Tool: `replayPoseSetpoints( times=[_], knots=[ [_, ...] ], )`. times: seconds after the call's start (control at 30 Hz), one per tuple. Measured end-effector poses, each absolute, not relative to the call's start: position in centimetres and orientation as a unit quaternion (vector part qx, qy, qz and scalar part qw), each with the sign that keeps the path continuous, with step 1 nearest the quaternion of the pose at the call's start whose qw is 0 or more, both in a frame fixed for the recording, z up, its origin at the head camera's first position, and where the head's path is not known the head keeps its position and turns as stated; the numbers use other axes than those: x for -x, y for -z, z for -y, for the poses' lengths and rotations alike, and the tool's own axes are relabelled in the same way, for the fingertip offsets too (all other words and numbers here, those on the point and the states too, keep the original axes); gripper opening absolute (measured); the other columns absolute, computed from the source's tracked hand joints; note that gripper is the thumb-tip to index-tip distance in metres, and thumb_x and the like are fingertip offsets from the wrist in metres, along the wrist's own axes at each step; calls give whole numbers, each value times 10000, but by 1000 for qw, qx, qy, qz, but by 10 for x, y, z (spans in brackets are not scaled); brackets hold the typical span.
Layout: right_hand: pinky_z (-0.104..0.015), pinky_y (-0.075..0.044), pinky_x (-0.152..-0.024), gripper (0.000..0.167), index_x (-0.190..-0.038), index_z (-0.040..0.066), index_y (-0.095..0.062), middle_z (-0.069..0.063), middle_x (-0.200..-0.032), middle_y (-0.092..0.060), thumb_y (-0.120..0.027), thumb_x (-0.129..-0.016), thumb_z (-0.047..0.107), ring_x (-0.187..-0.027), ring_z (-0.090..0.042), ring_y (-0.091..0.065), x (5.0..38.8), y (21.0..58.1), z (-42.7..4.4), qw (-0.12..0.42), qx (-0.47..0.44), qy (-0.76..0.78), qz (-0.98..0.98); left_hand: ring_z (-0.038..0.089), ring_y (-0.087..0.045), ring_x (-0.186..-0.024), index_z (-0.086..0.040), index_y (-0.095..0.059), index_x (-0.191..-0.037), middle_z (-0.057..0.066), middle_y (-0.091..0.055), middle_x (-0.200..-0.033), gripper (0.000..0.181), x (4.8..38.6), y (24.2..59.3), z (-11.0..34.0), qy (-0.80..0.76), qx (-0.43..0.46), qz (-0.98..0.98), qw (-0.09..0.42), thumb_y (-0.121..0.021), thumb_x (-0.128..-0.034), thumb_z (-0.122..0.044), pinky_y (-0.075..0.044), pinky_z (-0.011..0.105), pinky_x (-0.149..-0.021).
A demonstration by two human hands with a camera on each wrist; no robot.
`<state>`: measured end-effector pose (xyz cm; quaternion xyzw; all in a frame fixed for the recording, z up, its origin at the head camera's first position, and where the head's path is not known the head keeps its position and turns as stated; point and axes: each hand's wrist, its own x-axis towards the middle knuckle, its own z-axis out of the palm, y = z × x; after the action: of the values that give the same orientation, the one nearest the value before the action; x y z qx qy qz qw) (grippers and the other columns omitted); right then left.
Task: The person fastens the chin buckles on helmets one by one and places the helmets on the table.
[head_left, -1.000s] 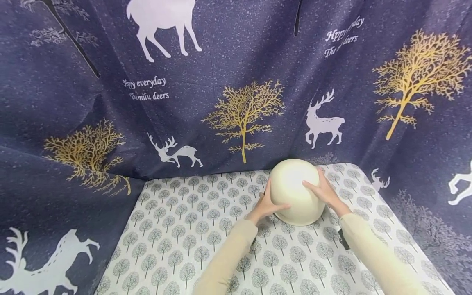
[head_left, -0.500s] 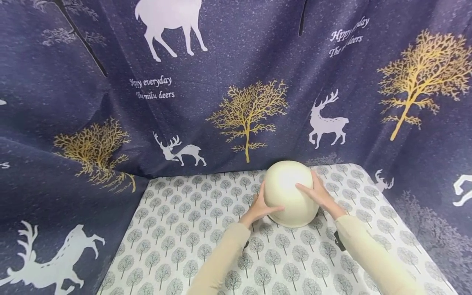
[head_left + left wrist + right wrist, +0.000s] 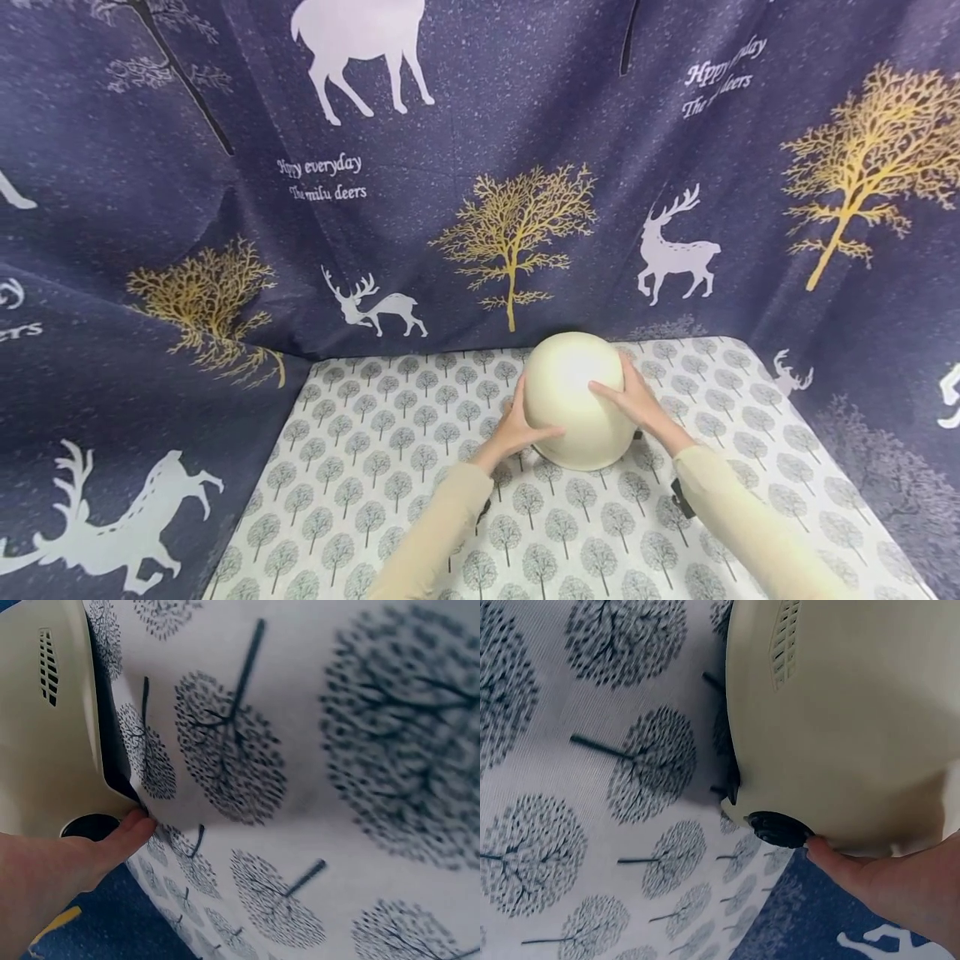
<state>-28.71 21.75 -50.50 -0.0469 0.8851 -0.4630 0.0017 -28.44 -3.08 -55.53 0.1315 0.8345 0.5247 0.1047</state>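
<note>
Helmet (image 3: pixel 573 400), cream and rounded, is held between the two hands, lying directly between the two sets of fingers. By the left hand (image 3: pixel 516 427) the left flank is gripped, the thumb (image 3: pixel 546 432) laid across the near side and the fingers (image 3: pixel 133 826) set at the lower edge beside a round black fitting (image 3: pixel 91 826). By the right hand (image 3: pixel 636 402) the opposite flank is gripped, the thumb (image 3: pixel 606 390) rested on the shell; in the right wrist view a fingertip is seen at the edge of a second black fitting (image 3: pixel 778 828).

Contact is made by both hands, so neither is nearer to the helmet; the left hand is placed slightly closer to the person, the right slightly farther off. From above, a nearly round outline is shown, and the long axis cannot be told with confidence. The crown is turned up and the rim (image 3: pixel 93 712) down; whether the cloth is touched all the way round cannot be told.

The helmet is placed at the far part of the tree-patterned tablecloth (image 3: pixel 360 500), right of centre, in front of the dark blue curtain (image 3: pixel 420 192). Both forearms are covered by pale sleeves (image 3: pixel 435 533).
</note>
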Motion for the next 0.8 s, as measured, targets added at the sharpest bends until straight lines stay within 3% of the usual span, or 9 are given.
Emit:
replayPoseSetpoints(
  times=[0.4, 0.53, 0.8],
  knots=[
    [-717, -176, -1126, 1012, -1569, 70, 25, -296, -1604, -70, -629, -899, 454, -1447, -533, -162, 283, 505, -188, 29, 51, 467, -882, 596, -285, -1373, -405, 102, -1546, 379, -123, -1549, 1273, 269, 554, 61, -513, -100, -848, 90, -840, -694, -501, -290, 736, -1068],
    [-717, -252, -1096, 998, -1568, 63, -6, -318, -1578, -141, -655, -894, 410, -1409, -550, -243, 282, 507, -179, 23, 71, 475, -877, 599, -274, -1378, -404, 113, -1544, 390, -105, -1550, 1271, 263, 555, 70, -514, -98, -848, 87, -838, -704, -483, -271, 741, -1074],
    [-740, -261, -1073, 989, -1565, 90, -79, -319, -1536, -231, -698, -862, 407, -1394, -540, -273, 280, 505, -160, 10, 90, 465, -881, 586, -285, -1380, -449, 94, -1533, 350, -113, -1574, 1260, 255, 556, 87, -513, -85, -851, 73, -843, -692, -497, -264, 729, -1087]
  ],
)
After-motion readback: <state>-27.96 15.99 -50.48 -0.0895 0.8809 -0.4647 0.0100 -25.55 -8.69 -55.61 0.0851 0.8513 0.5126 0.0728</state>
